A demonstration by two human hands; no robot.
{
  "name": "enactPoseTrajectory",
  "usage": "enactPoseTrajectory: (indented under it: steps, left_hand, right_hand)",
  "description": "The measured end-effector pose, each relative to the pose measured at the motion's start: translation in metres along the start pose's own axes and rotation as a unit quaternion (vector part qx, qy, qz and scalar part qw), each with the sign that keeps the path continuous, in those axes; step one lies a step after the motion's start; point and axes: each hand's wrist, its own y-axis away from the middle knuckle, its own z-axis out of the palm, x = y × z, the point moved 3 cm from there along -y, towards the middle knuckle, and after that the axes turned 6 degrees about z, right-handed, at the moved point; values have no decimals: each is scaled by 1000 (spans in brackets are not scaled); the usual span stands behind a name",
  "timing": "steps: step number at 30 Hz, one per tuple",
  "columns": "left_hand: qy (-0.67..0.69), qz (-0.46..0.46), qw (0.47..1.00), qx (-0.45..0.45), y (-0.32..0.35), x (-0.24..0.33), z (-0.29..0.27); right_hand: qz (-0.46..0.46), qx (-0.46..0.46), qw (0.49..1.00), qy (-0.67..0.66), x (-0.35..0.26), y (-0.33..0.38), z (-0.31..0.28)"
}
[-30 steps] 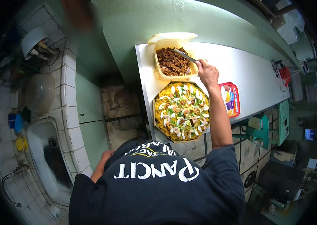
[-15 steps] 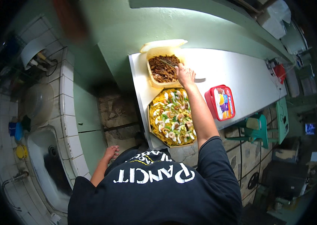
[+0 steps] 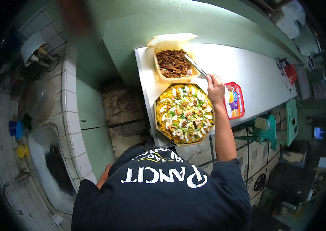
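My right hand is closed around a long silver metal utensil, shaped like tongs or a serving tool. Its far end reaches over the right rim of a cream plastic tub. Dark brown shredded food lies inside this tub. Just nearer to me is an octagonal tray of yellow noodles, topped with egg slices, shrimp and chopped greens. My right wrist passes along the tray's right side. Low at my left side, part of my left hand shows; its fingers are hidden by my shirt.
A red lidded tub sits right of my hand on the white table. The cream tub's lid stands behind it against the green wall. A green plastic chair is at right, a sink at left.
My right hand has drawn back from the brown food toward the right and nearer me, still gripping the utensil. My left hand has dropped mostly out of sight behind my shirt.
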Motion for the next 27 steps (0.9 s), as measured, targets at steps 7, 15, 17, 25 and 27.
enactPoseTrajectory:
  steps: [7, 15, 17, 25, 27]
  left_hand:
    - [439, -193, 875, 72, -80, 86, -63]
    - [293, -162, 939, 80, -25, 52, -27]
    - [118, -70, 988, 65, -2, 28, -10]
    - [-51, -13, 999, 0, 14, 13, -5]
    - [-68, 7, 998, -1, -11, 18, -22]
  right_hand:
    - [21, -91, 975, 200, 5, -45, 90]
    - [-14, -135, 967, 217, -11, -73, 128]
    - [0, -106, 977, 184, -13, -71, 113]
    - [-39, -48, 997, -40, -4, 48, -28]
    - [27, -62, 997, -39, 3, 90, -53]
